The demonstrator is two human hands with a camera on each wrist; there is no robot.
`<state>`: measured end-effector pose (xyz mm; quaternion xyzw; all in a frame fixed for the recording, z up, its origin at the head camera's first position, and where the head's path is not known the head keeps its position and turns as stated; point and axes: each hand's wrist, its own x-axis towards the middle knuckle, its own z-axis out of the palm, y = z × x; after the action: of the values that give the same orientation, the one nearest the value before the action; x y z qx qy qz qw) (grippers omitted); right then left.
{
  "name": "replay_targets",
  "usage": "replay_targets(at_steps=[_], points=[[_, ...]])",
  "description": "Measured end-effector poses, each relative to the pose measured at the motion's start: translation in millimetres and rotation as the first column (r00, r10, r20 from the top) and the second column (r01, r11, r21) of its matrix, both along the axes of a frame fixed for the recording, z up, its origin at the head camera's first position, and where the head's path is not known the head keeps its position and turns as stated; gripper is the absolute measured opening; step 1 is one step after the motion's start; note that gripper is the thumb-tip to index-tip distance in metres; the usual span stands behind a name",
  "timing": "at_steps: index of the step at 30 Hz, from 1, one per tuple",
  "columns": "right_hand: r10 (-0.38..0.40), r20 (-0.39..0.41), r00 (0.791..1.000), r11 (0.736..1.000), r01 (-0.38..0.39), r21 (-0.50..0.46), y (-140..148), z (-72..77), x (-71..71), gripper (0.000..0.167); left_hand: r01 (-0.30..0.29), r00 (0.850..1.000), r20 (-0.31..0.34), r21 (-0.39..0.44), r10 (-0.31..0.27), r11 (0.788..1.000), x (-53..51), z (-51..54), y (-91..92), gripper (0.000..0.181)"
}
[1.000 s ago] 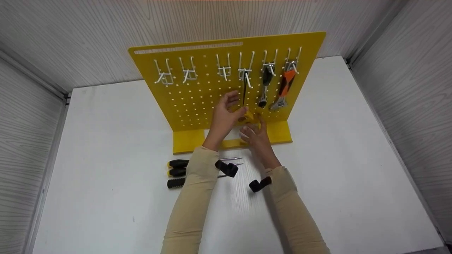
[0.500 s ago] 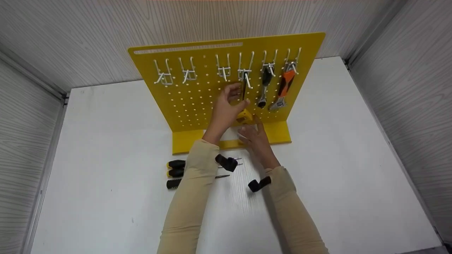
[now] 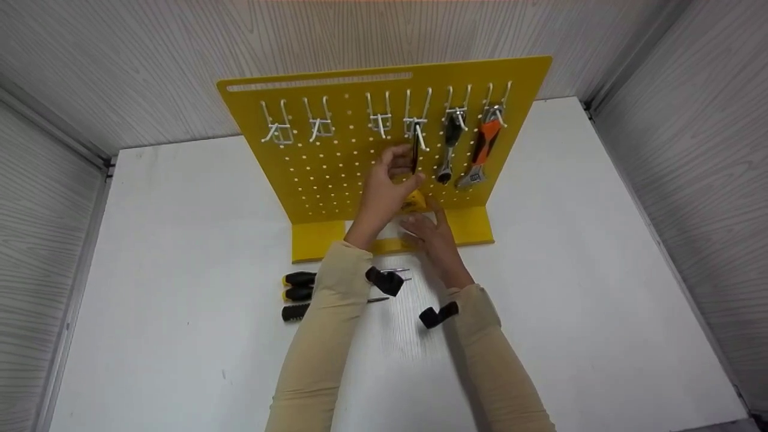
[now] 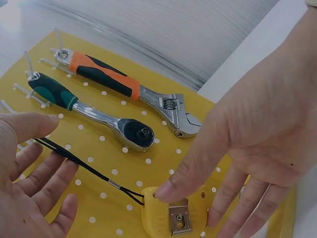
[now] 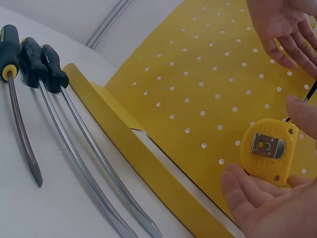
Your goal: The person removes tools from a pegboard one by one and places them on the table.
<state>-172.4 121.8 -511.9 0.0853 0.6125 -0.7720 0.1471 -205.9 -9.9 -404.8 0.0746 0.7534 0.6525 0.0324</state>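
A yellow tape measure (image 5: 270, 153) with a metal belt clip hangs low against the yellow pegboard (image 3: 324, 168). Its black wrist strap (image 4: 91, 170) runs up to a white hook (image 3: 418, 129). My left hand (image 3: 384, 189) is beside the strap, fingers spread behind it and thumb apart from them. In the left wrist view the strap crosses in front of those fingers; whether it touches them I cannot tell. Below, my right hand (image 3: 441, 243) cups loosely round the tape measure, thumb near its top and fingers along its lower edge, without a visible grip.
A ratchet wrench (image 3: 450, 147) and an orange-handled adjustable wrench (image 3: 485, 141) hang to the right. Several white hooks (image 3: 322, 127) line the board's upper part. Screwdrivers (image 5: 37, 64) lie on the white table (image 3: 198, 270) before the board's base (image 3: 318, 240), partly under the left forearm.
The tape measure has shifted slightly down and left. My left hand has risen a little along the strap, while the right has moved slightly left.
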Motion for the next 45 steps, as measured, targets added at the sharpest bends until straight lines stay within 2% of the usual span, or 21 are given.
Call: replay_targets(at_steps=[9, 17, 24, 30, 39, 45], points=[[0.014, -0.015, 1.0, 0.997, -0.012, 0.071, -3, -4.5, -0.2, 0.071, -0.016, 1.0, -0.025, -0.015, 0.016, 1.0, 5.8, 2.4, 0.9, 0.042], [0.049, -0.018, 0.999, 0.998, -0.048, 0.04, -8, 1.1, 6.6, 0.069, -0.056, 0.998, -0.031, -0.045, 0.055, 0.997, 12.8, 7.9, 2.5, 0.033], [0.073, -0.033, 0.997, 0.99, -0.068, 0.125, -11, 4.9, 11.4, 0.073, -0.055, 0.998, -0.023, -0.042, 0.054, 0.998, 17.3, 9.3, 2.0, 0.03], [0.073, -0.051, 0.996, 0.981, -0.062, 0.183, -14, 9.5, 14.7, 0.071, -0.057, 0.998, -0.03, -0.049, 0.056, 0.997, 23.1, 12.9, 3.2, 0.026], [0.059, -0.1, 0.993, 0.98, -0.039, 0.197, -13, 12.5, 20.0, 0.07, -0.041, 0.996, -0.079, -0.067, 0.036, 0.997, 31.3, 16.2, 1.5, 0.024], [0.056, -0.115, 0.992, 0.989, -0.039, 0.143, -12, 15.3, 25.8, 0.069, -0.037, 0.992, -0.119, -0.055, 0.03, 0.998, 36.8, 16.9, 0.7, 0.025]])
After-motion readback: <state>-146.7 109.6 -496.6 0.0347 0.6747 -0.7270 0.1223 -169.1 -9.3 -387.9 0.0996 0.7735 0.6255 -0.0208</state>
